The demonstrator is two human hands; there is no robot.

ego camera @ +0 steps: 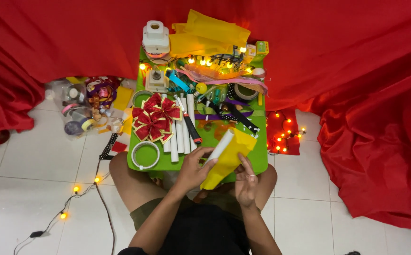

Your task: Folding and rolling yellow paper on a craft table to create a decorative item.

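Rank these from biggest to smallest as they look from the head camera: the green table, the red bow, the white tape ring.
1. green table
2. red bow
3. white tape ring, smaller than the bow, though not by much

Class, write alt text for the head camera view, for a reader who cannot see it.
A seated person's left hand and right hand hold yellow paper wrapped round a white tube over a small green table. The table bears a red bow, white rolls, ribbons and fairy lights, with red cloth behind.
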